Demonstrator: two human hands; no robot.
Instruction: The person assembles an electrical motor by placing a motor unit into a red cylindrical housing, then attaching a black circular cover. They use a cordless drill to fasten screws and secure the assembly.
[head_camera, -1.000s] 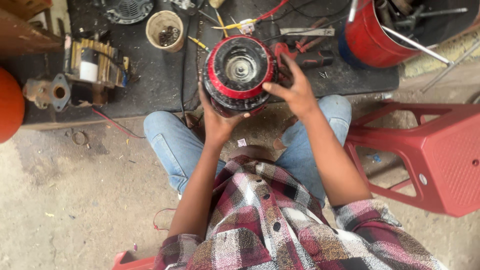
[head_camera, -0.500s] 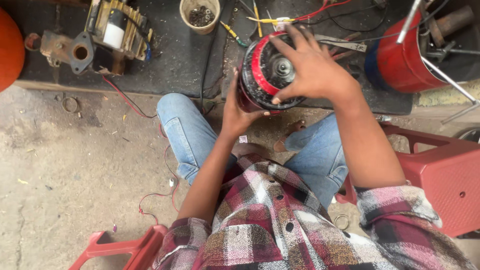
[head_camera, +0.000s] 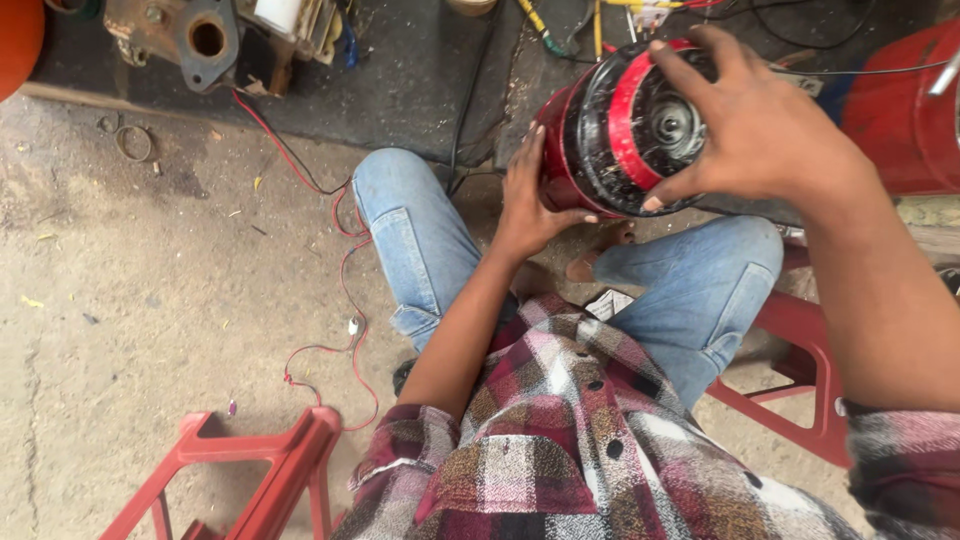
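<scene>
Compared with half a second ago, the right hand (head_camera: 755, 135) is lying farther across the open end of the red and black motor housing (head_camera: 615, 130), its fingers now spreading over the far rim and the thumb hooking the near rim, so the housing's round face with its metal hub is showing more plainly. The housing itself is sitting a little more tilted toward the camera, held above the gap between the knees, at the edge of the dark worktop (head_camera: 420, 70). The left hand (head_camera: 530, 195) is staying where it was, palm cupping the housing's red side from below and behind, fingers wrapping round it. Both hands are thus gripping the housing between them.

On the worktop, at the upper left, a grey cast metal part (head_camera: 185, 35) with a round hole is lying well apart from the hands. Just beyond the housing, yellow-handled tools (head_camera: 570, 25) and dark cables are crowding the surface. A red drum (head_camera: 900, 110) is standing to the right, partly hidden behind the right wrist. A thin red wire (head_camera: 340, 270) is trailing down from the worktop across the concrete floor (head_camera: 150, 300) beside the left knee. A red plastic stool (head_camera: 260, 470) is standing at the lower left, near the left elbow.
</scene>
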